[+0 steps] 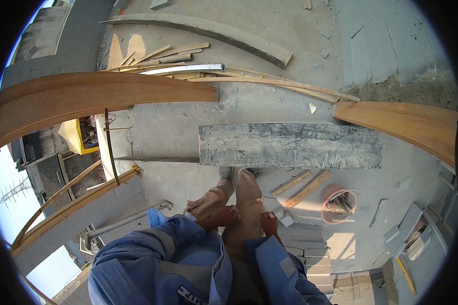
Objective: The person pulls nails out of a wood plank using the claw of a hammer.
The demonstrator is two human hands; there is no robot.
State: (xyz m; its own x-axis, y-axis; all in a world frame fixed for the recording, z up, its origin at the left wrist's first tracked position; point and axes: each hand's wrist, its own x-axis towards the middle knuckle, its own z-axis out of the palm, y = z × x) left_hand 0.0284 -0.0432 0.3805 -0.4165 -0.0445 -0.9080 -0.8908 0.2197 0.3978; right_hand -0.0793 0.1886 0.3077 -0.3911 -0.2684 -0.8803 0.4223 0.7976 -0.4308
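My left hand [228, 216] is closed in front of my body, above my trousers [249, 195]. On the other side of my lap, my right hand [268, 223] is also curled closed, near the right thigh. Whatever the fingers hold, if anything, is hidden. Blue jacket sleeves cover both arms. Beyond my shoes [226, 173] lies a wide, grey-stained board [290, 145]. Two short wooden strips [307, 188] rest on the floor to the right, beside a pinkish bucket [339, 204] containing debris.
Large brown wooden beams [107, 91] stand at left and right. Loose timber strips [175, 57] and a long curved-looking plank [208, 31] lie farther off. Grey blocks [303, 239] are stacked near my right side. An opening with a wooden rail [76, 208] is at left.
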